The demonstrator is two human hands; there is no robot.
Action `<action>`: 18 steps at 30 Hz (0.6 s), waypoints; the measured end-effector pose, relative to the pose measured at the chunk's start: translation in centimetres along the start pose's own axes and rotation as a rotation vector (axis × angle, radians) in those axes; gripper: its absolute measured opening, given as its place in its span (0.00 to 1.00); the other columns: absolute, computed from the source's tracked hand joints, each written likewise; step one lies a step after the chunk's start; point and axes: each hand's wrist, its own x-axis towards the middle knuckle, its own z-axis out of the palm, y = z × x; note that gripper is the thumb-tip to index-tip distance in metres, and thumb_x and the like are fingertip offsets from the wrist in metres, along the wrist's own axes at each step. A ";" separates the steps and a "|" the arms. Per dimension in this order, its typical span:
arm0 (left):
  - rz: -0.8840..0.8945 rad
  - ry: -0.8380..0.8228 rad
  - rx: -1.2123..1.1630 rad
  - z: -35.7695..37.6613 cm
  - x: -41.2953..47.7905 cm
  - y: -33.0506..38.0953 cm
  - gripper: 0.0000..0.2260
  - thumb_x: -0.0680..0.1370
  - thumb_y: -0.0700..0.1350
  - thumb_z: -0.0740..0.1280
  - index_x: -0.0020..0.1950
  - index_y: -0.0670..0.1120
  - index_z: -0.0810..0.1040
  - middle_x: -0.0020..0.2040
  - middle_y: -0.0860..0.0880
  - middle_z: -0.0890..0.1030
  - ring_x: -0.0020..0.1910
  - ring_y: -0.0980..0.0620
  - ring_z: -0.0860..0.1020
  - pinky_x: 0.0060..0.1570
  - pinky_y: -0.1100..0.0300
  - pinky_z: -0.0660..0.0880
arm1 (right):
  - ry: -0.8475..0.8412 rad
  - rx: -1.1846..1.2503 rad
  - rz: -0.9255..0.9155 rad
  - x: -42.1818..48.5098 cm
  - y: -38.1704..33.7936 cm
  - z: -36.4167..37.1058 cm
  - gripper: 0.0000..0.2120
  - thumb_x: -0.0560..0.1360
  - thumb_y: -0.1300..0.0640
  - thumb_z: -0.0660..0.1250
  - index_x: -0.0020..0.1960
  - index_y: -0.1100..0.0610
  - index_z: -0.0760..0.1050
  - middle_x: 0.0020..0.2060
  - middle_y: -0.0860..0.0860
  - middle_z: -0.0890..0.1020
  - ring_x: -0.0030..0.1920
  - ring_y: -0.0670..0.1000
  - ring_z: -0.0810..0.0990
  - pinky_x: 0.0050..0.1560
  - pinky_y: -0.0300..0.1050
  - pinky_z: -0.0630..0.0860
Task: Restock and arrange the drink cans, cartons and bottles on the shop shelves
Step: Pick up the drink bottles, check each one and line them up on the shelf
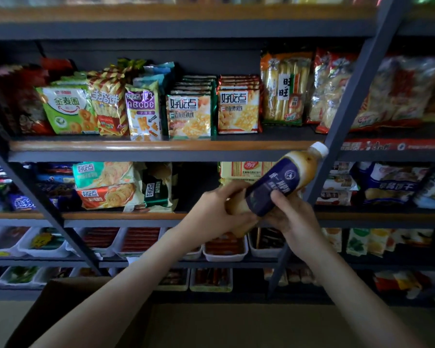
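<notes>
I see the bottle (276, 183) tilted. Left hand (217, 209) wraps its base, right hand (293, 214) grips the label. Cap (319, 148) touches the slanted post (357, 96); dark gap (199, 187) on the shelf (123, 216) behind.

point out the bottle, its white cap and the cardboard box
bottle (274, 189), head view, on its dark blue label
white cap (320, 148), head view, on the cap's side
cardboard box (58, 293), head view, on its left flap

1. Head view: 1 wide-angle camera, worn on the person's head, faces forward and slightly down at the shop shelves (161, 146) from near.
2. Field: shelf boards span the full width; the uprights (349, 109) slant across the frame.
</notes>
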 end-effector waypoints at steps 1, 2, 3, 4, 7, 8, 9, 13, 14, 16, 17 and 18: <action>0.012 0.016 0.028 -0.5 0.7 0.7 0.26 0.70 0.52 0.76 0.67 0.51 0.74 0.58 0.54 0.80 0.55 0.59 0.78 0.56 0.63 0.75 | -0.006 0.027 0.003 0.4 -0.8 0.2 0.14 0.73 0.55 0.65 0.56 0.57 0.77 0.49 0.53 0.86 0.50 0.53 0.84 0.46 0.47 0.82; 0.022 0.018 0.073 -1.1 1.6 1.6 0.27 0.70 0.54 0.76 0.66 0.50 0.74 0.57 0.53 0.81 0.54 0.57 0.79 0.53 0.62 0.76 | -0.005 0.025 0.000 0.8 -1.7 0.5 0.14 0.72 0.54 0.65 0.55 0.57 0.78 0.47 0.52 0.86 0.49 0.52 0.85 0.44 0.45 0.82; 0.028 0.004 0.138 -1.7 2.5 2.6 0.28 0.70 0.56 0.75 0.67 0.51 0.74 0.56 0.53 0.81 0.53 0.56 0.79 0.51 0.61 0.76 | -0.007 0.005 -0.016 1.3 -2.7 0.7 0.14 0.71 0.54 0.65 0.55 0.57 0.78 0.46 0.51 0.86 0.47 0.50 0.85 0.42 0.43 0.81; 0.032 -0.010 0.209 -2.3 3.5 3.8 0.29 0.69 0.59 0.75 0.67 0.51 0.73 0.56 0.53 0.81 0.52 0.55 0.79 0.48 0.63 0.75 | -0.012 -0.025 -0.041 1.9 -3.7 0.8 0.14 0.71 0.53 0.66 0.54 0.57 0.78 0.45 0.50 0.86 0.46 0.50 0.85 0.41 0.42 0.81; 0.093 0.042 0.390 -4.5 6.6 7.5 0.27 0.68 0.62 0.74 0.63 0.50 0.75 0.45 0.54 0.80 0.44 0.55 0.78 0.34 0.67 0.68 | -0.051 -0.160 -0.160 3.9 -7.5 1.5 0.15 0.69 0.53 0.68 0.54 0.56 0.79 0.46 0.49 0.86 0.47 0.50 0.85 0.42 0.42 0.81; 0.119 0.091 0.421 -5.4 7.6 8.6 0.26 0.68 0.62 0.74 0.59 0.49 0.76 0.42 0.54 0.79 0.42 0.53 0.78 0.33 0.66 0.67 | -0.070 -0.206 -0.220 4.6 -9.0 1.9 0.15 0.67 0.52 0.69 0.53 0.55 0.79 0.46 0.49 0.86 0.48 0.50 0.85 0.44 0.44 0.81; 0.148 0.147 0.436 -6.4 8.6 9.7 0.26 0.67 0.62 0.75 0.58 0.49 0.76 0.42 0.53 0.81 0.42 0.51 0.79 0.34 0.63 0.69 | -0.092 -0.256 -0.287 5.5 -10.7 2.2 0.17 0.66 0.51 0.70 0.53 0.53 0.79 0.47 0.49 0.86 0.50 0.51 0.84 0.48 0.45 0.81; 0.283 0.405 0.426 -11.0 11.5 13.5 0.27 0.67 0.57 0.75 0.62 0.51 0.74 0.49 0.51 0.84 0.49 0.48 0.81 0.43 0.58 0.73 | -0.164 -0.447 -0.577 9.3 -18.2 4.7 0.17 0.63 0.52 0.73 0.51 0.51 0.77 0.43 0.40 0.85 0.48 0.40 0.83 0.49 0.33 0.76; 0.334 0.458 0.399 -12.2 12.1 14.2 0.26 0.68 0.54 0.75 0.64 0.51 0.73 0.49 0.52 0.84 0.48 0.49 0.82 0.43 0.58 0.74 | -0.176 -0.491 -0.649 10.4 -19.8 5.5 0.17 0.63 0.54 0.74 0.51 0.51 0.77 0.43 0.39 0.85 0.47 0.39 0.82 0.48 0.31 0.75; 0.429 0.550 0.410 -14.5 13.2 15.4 0.28 0.70 0.49 0.75 0.68 0.51 0.71 0.51 0.51 0.84 0.48 0.49 0.82 0.44 0.56 0.76 | -0.201 -0.563 -0.764 12.3 -22.6 7.4 0.20 0.64 0.53 0.76 0.54 0.55 0.79 0.44 0.40 0.85 0.49 0.39 0.82 0.49 0.32 0.76; 0.465 0.598 0.430 -15.6 13.8 15.7 0.30 0.71 0.48 0.75 0.70 0.51 0.69 0.52 0.51 0.84 0.49 0.49 0.82 0.45 0.56 0.77 | -0.207 -0.580 -0.802 13.2 -23.7 8.3 0.22 0.64 0.52 0.76 0.55 0.57 0.79 0.45 0.41 0.85 0.49 0.40 0.82 0.50 0.33 0.76; 0.490 0.635 0.436 -16.7 14.4 15.9 0.31 0.71 0.47 0.75 0.72 0.51 0.68 0.54 0.50 0.83 0.50 0.49 0.81 0.46 0.57 0.76 | -0.199 -0.596 -0.826 14.2 -24.5 9.2 0.21 0.64 0.52 0.76 0.55 0.58 0.79 0.45 0.41 0.85 0.50 0.40 0.82 0.51 0.34 0.76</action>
